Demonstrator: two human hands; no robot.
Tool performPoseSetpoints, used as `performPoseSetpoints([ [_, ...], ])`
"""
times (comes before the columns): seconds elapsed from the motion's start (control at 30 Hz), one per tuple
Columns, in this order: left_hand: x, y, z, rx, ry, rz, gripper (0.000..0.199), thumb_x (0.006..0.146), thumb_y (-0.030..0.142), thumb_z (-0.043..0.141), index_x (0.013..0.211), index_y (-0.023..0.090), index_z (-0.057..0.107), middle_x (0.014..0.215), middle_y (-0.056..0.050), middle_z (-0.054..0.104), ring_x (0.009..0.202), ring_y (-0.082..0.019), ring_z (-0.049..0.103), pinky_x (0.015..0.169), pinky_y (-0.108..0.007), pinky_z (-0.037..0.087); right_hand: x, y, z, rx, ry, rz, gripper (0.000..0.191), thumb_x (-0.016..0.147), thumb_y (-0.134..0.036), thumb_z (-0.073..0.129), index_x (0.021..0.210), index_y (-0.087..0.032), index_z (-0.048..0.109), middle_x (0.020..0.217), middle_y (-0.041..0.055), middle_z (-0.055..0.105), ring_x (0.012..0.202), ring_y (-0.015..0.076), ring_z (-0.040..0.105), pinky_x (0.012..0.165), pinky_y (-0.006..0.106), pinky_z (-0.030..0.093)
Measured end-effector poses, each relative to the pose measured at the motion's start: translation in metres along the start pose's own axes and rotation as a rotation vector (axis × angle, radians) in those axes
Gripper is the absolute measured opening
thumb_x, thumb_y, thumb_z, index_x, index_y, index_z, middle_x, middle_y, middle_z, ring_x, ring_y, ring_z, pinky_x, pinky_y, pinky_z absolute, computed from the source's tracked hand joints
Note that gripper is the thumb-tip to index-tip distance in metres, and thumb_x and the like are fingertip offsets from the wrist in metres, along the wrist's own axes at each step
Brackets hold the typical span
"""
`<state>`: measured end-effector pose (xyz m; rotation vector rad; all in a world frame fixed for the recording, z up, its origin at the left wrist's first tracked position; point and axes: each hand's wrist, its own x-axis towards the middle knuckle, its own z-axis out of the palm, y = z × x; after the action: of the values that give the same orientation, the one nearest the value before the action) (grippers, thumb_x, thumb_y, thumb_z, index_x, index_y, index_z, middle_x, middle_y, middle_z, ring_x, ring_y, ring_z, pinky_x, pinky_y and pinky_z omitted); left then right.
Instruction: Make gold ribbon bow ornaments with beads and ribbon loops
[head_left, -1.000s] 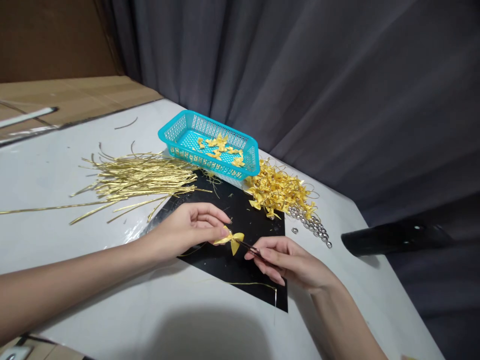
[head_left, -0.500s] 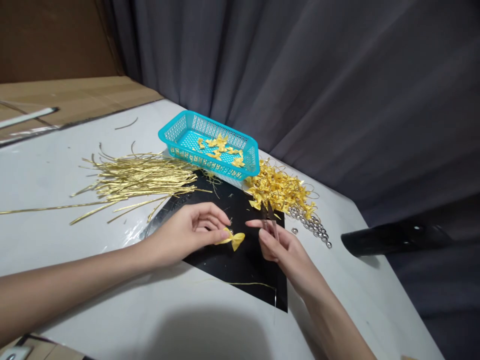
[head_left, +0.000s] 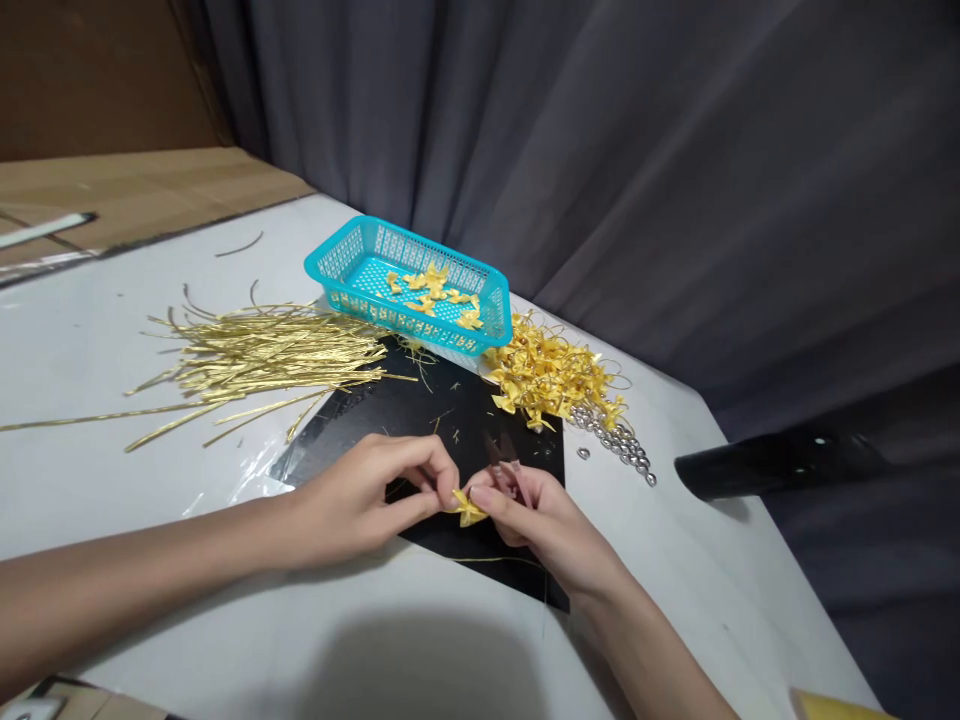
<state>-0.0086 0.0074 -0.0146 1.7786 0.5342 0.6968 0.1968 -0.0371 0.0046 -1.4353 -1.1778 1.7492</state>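
A small yellow ribbon bow (head_left: 469,510) is pinched between both hands over the near part of a black mat (head_left: 517,575). My left hand (head_left: 382,490) grips the bow's left side with thumb and forefinger. At its right side, the thumb and forefinger of my right hand (head_left: 536,520) close on it. Tucked in the right hand is also a small pair of scissors or snips (head_left: 504,455), its dark blades pointing away from me. The fingers partly hide the bow and the tool's handle.
A turquoise basket (head_left: 409,325) holds several yellow bows. Gold cords (head_left: 277,350) lie in a bundle at the left. Finished-looking yellow bows with loops (head_left: 551,370) pile up beside silver rings (head_left: 626,445). A black cylinder (head_left: 780,460) juts in from the right.
My right hand has come left and down to the bow and now pinches it together with my left hand. The bow has moved slightly lower. The camera view has shifted a little.
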Motion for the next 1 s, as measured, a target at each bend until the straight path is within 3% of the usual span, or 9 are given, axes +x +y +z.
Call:
performPoseSetpoints([
  [0.17, 0.000, 0.001, 0.002, -0.160, -0.034, -0.071, 0.016, 0.090, 0.017, 0.052, 0.074, 0.017, 0.049, 0.082, -0.001, 0.062, 0.074, -0.011, 0.058, 0.069, -0.022, 0.046, 0.003, 0.003, -0.005, 0.163, -0.042, 0.026, 0.042, 0.067, -0.050, 0.078, 0.073, -0.014, 0.057, 0.051, -0.0110, 0.030, 0.043, 0.0030, 0.014, 0.042, 0.023, 0.007],
  [0.37, 0.000, 0.003, 0.004, -0.241, -0.059, -0.104, 0.015, 0.089, 0.018, 0.055, 0.076, 0.017, 0.050, 0.085, -0.002, 0.063, 0.076, -0.011, 0.060, 0.071, -0.023, 0.047, 0.002, -0.003, -0.021, 0.185, 0.063, -0.042, 0.040, 0.070, -0.050, 0.077, 0.077, -0.013, 0.061, 0.047, -0.0125, 0.024, 0.043, 0.0037, 0.013, 0.042, 0.022, 0.007],
  [0.47, 0.001, 0.002, 0.003, -0.225, -0.038, -0.119, 0.011, 0.087, 0.016, 0.057, 0.078, 0.017, 0.052, 0.084, -0.001, 0.064, 0.077, -0.012, 0.061, 0.071, -0.023, 0.047, -0.001, -0.008, -0.025, 0.033, 0.122, -0.042, 0.041, 0.073, -0.052, 0.074, 0.080, -0.012, 0.066, 0.050, -0.0104, 0.029, 0.045, 0.0046, 0.016, 0.043, 0.023, 0.009],
  [0.63, 0.001, 0.002, 0.001, -0.214, -0.025, -0.120, 0.009, 0.087, 0.013, 0.055, 0.080, 0.017, 0.054, 0.084, -0.001, 0.065, 0.080, -0.012, 0.062, 0.072, -0.022, 0.047, 0.007, 0.004, -0.030, -0.361, 0.198, -0.121, 0.033, 0.075, -0.045, 0.072, 0.086, -0.014, 0.070, 0.068, -0.0015, 0.054, 0.058, 0.0098, 0.038, 0.054, 0.024, 0.029],
  [0.77, 0.002, 0.002, 0.001, -0.219, -0.020, -0.114, 0.010, 0.087, 0.012, 0.056, 0.078, 0.018, 0.054, 0.084, -0.001, 0.065, 0.080, -0.012, 0.062, 0.072, -0.022, 0.046, 0.014, 0.012, -0.032, -0.401, 0.203, -0.158, 0.035, 0.073, -0.042, 0.073, 0.096, -0.015, 0.070, 0.073, -0.0007, 0.057, 0.064, 0.0127, 0.043, 0.059, 0.025, 0.032],
  [0.87, 0.002, 0.000, 0.001, -0.246, -0.024, -0.150, 0.009, 0.087, 0.014, 0.057, 0.080, 0.018, 0.054, 0.084, 0.000, 0.065, 0.080, -0.012, 0.062, 0.073, -0.022, 0.046, 0.009, 0.006, -0.028, -0.321, 0.185, -0.153, 0.038, 0.078, -0.047, 0.068, 0.101, -0.016, 0.069, 0.069, -0.0021, 0.052, 0.061, 0.0108, 0.040, 0.054, 0.023, 0.030],
  [1.0, 0.002, 0.000, 0.002, -0.263, -0.033, -0.177, 0.006, 0.087, 0.015, 0.057, 0.081, 0.017, 0.055, 0.083, 0.000, 0.064, 0.079, -0.012, 0.062, 0.072, -0.022, 0.046, -0.002, -0.006, -0.014, -0.197, 0.034, -0.081, 0.041, 0.082, -0.053, 0.063, 0.088, -0.013, 0.071, 0.052, -0.0088, 0.028, 0.048, 0.0071, 0.021, 0.046, 0.023, 0.017],
])
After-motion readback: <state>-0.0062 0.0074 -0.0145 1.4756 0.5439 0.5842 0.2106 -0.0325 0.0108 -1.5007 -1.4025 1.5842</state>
